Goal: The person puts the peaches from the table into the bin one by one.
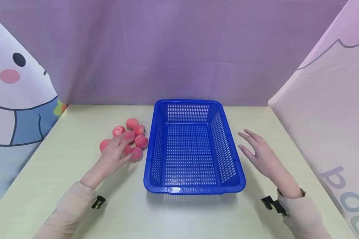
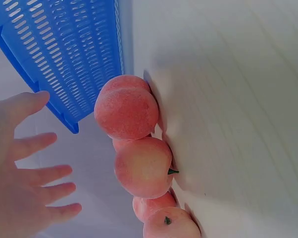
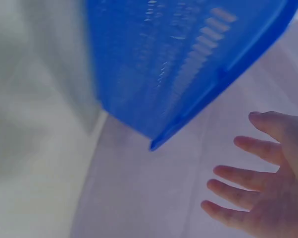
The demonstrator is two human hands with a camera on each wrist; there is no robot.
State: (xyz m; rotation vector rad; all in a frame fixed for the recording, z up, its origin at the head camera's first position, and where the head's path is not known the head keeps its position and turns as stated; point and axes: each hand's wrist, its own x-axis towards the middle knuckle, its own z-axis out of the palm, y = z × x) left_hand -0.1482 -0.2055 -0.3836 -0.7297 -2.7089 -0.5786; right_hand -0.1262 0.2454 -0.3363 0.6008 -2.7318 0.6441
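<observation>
Head view: any readable writing?
— Letters (image 1: pixel 342 200) seeming "boo", on the right cloth (image 1: pixel 320 126); marks on the near rim (image 1: pixel 197 190) of the blue basket (image 1: pixel 189 152) are unclear.
— How does it lie?
— On the tabletop (image 1: pixel 113 215), long axis from near to far, peaches (image 1: pixel 141 141) at its left.
— Hands?
— Both open, empty: left hand (image 1: pixel 111 159) above peaches, right hand (image 1: pixel 263 157) beside the basket.

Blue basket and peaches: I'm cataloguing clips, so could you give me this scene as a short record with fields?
Container: blue basket, with slotted walls
Fruit: peaches, grouped left of the basket
Surface: pale table
Left hand: above the peaches, gripping none
Right hand: right of the basket, not touching it
Backdrop: purple cloth
</observation>
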